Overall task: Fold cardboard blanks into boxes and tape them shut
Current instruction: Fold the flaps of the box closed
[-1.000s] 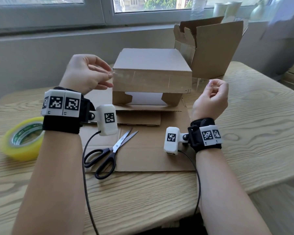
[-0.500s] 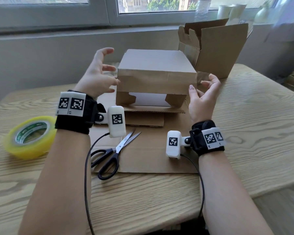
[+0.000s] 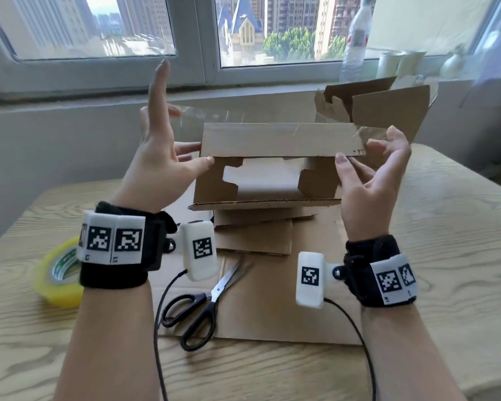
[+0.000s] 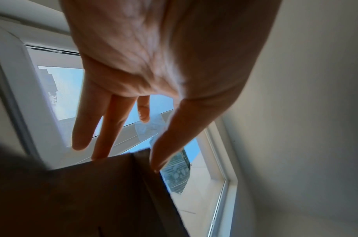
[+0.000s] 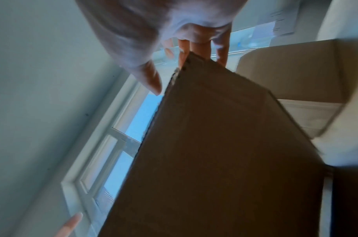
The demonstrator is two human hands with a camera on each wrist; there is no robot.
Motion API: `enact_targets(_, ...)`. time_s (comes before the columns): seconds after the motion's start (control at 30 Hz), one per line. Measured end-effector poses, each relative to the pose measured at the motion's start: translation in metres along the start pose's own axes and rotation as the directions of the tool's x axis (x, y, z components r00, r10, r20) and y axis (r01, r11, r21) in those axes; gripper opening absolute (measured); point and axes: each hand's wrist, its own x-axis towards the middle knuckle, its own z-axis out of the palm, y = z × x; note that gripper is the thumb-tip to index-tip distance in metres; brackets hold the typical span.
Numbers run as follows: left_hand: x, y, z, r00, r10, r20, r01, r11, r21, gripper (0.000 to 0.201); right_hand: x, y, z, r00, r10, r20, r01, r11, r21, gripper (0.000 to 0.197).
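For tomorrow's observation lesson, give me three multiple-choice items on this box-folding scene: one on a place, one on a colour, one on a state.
1. Where do the scissors lie?
A. On the flat cardboard sheet
B. On the windowsill
C. Inside the box

2. What colour is the tape roll?
A. Red
B. Yellow
C. Black

3. How is the near side of the box held between the left hand and right hand?
A. Flaps taped shut
B. Crushed flat
C. Open, its white inside showing

Answers: 1 A, the black handles and blades rest on the sheet; 2 B, its side is yellow; 3 C, white shows between the side flaps.
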Motion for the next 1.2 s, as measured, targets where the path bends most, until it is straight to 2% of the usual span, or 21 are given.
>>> enact_targets(0.13, 0.014, 0.029, -0.017, 0.997, 0.026, -0.068, -0.022, 0.998, 0.062, 0.113, 0.033, -0.045, 0.002, 0.997, -0.053, 0.048, 0.054, 0.998, -0.03, 0.057)
enact_targets(0.27, 0.04, 0.059, -0.039, 0.997, -0.028, -0.074, 0.039, 0.987, 0.158, 0.11, 0.062, -0.091, 0.007, 0.993, -0.04, 0.114, 0.068, 0.965, -0.254, 0.058)
enact_targets(0.33, 0.054, 0.073, -0.047, 0.995, -0.082, -0.063, 0.092, 0.98, 0.179, 0.106, 0.073, -0.105, 0.01, 0.99, -0.005, 0.143, 0.05, 0.948, -0.314, 0.06)
enact_targets(0.43, 0.074, 0.083, -0.046, 0.978, -0.21, -0.014, 0.209, 0.961, 0.181, 0.106, 0.077, -0.113, 0.015, 0.975, 0.068, 0.213, 0.024, 0.917, -0.399, 0.059)
enact_targets(0.5, 0.08, 0.077, -0.038, 0.967, -0.254, -0.004, 0.249, 0.944, 0.215, 0.107, 0.074, -0.108, 0.018, 0.96, 0.136, 0.246, 0.0, 0.875, -0.484, 0.058)
enact_targets(0.63, 0.082, 0.057, -0.021, 0.935, -0.354, -0.002, 0.349, 0.918, 0.187, 0.1, 0.066, -0.092, 0.027, 0.963, 0.142, 0.231, 0.017, 0.819, -0.573, 0.075)
enact_targets(0.77, 0.08, 0.049, -0.008, 0.935, -0.322, -0.147, 0.349, 0.906, 0.24, 0.094, 0.069, -0.088, 0.042, 0.971, 0.086, 0.221, 0.08, 0.761, -0.644, 0.081)
enact_targets(0.87, 0.076, 0.039, -0.001, 0.938, -0.272, -0.214, 0.317, 0.923, 0.219, 0.102, 0.068, -0.08, 0.053, 0.967, 0.046, 0.252, 0.147, 0.705, -0.694, 0.083)
enact_targets(0.97, 0.069, 0.026, 0.002, 0.942, -0.191, -0.275, 0.251, 0.947, 0.202, 0.114, 0.066, -0.07, 0.056, 0.962, 0.012, 0.273, 0.189, 0.69, -0.699, 0.093)
enact_targets(1.07, 0.066, 0.021, 0.005, 0.955, -0.136, -0.265, 0.193, 0.96, 0.204, 0.122, 0.067, -0.065, 0.055, 0.957, -0.022, 0.289, 0.223, 0.69, -0.689, 0.1)
enact_targets(1.2, 0.069, 0.021, 0.003, 0.971, -0.097, -0.218, 0.134, 0.978, 0.161, 0.131, 0.07, -0.058, 0.056, 0.947, -0.135, 0.292, 0.3, 0.702, -0.647, 0.113)
